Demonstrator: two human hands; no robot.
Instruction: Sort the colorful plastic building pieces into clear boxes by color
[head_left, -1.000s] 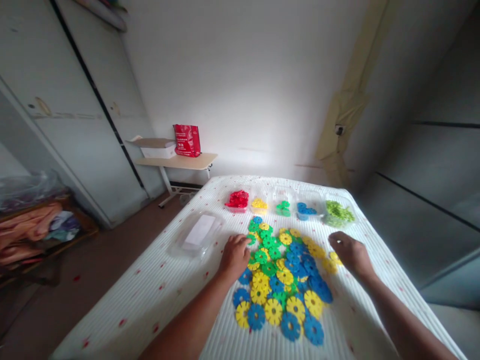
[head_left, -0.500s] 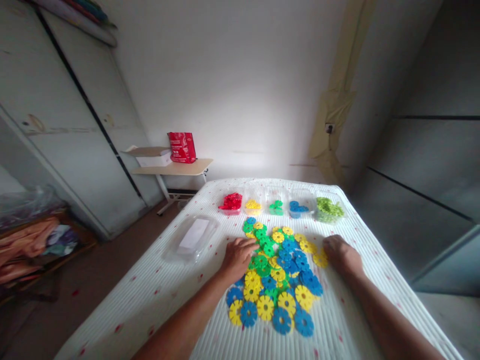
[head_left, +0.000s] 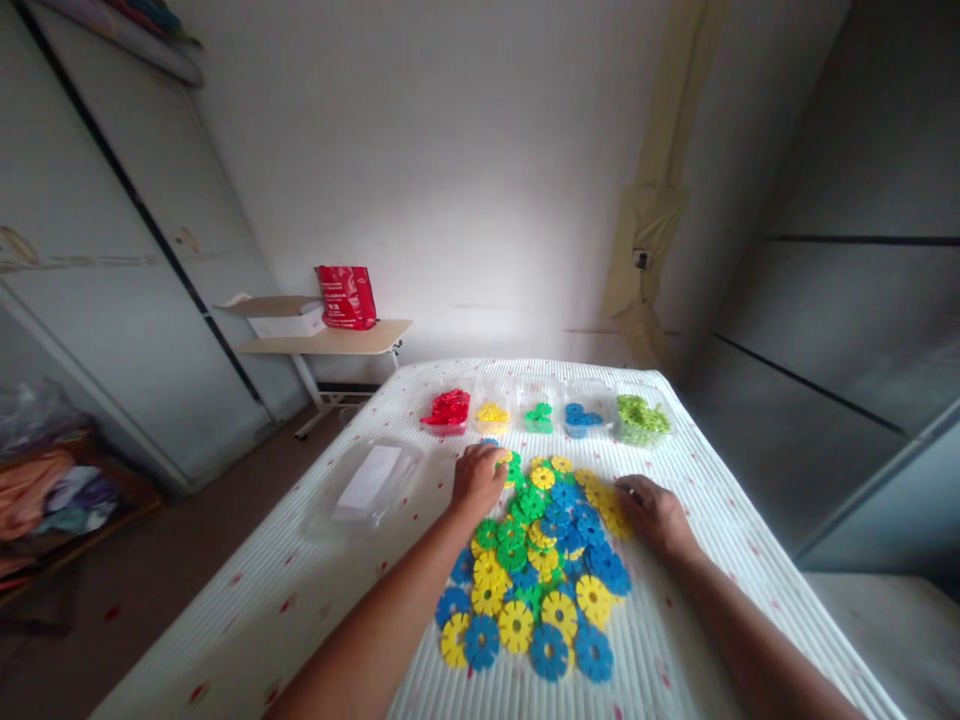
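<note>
My left hand point(head_left: 478, 478) reaches over the upper left edge of a pile of flat, notched, flower-shaped plastic discs. Its fingers are bent together, with the tips at green discs point(head_left: 513, 468) and a yellow one; whatever they hold is hidden. At the pile's right edge, my right hand point(head_left: 660, 518) rests with curled fingers against yellow discs point(head_left: 616, 518). I cannot make out what lies between those fingers. Blue discs point(head_left: 592, 655) and more yellow discs point(head_left: 516, 626) overlap across the near side of the pile.
Behind the pile stand clear tubs with red pieces point(head_left: 450, 408), yellow pieces point(head_left: 493, 413), green pieces point(head_left: 539, 414), blue pieces point(head_left: 581, 415) and light green pieces point(head_left: 642, 414). A clear lid point(head_left: 405, 475) with a white label lies left. A side table point(head_left: 337, 338) carries a red bag point(head_left: 348, 298).
My left hand has moved forward along the pile's left edge, uncovering green discs. My right hand stays beside the yellow discs. The whole view has shifted slightly.
</note>
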